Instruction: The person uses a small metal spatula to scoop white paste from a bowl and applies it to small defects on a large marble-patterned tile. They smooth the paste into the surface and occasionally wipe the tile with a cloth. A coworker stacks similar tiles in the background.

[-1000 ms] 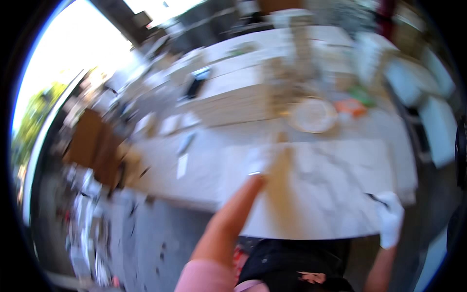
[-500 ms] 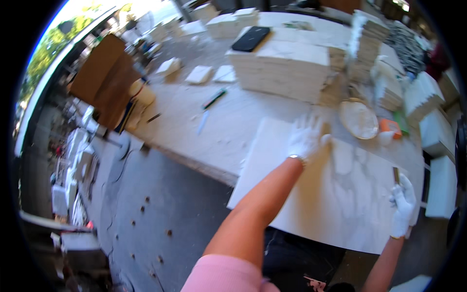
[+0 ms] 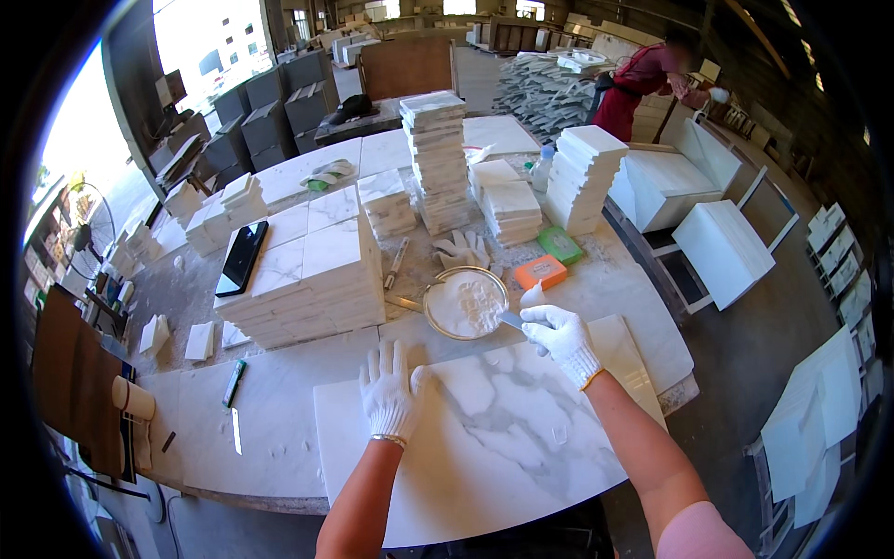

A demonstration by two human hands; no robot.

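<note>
A white marble slab with grey veins [image 3: 494,466] lies flat in front of me on the worktable. My left hand [image 3: 386,396], in a white knit glove, rests palm down on its far left part, fingers stretched out. Beyond the slab's far edge is a round, gold-rimmed tin [image 3: 427,319] of white paste [image 3: 466,303]. My gloved right hand [image 3: 559,343] grips a putty knife [image 3: 511,320] whose metal blade reaches the tin's right rim; its handle is mostly hidden in my fingers. A small pale smear [image 3: 559,435] shows on the slab.
Behind the tin lie a loose glove [image 3: 464,250], an orange box [image 3: 540,272] and a green box [image 3: 559,245]. A phone [image 3: 244,258] sits on stacked marble tiles [image 3: 321,298]. A green cutter [image 3: 234,383] lies left. One person [image 3: 624,101] stands at the far right.
My right hand has gone from the slab's right edge to the tin with the putty knife. My left hand stays flat on the slab. The view has swung right and up.
</note>
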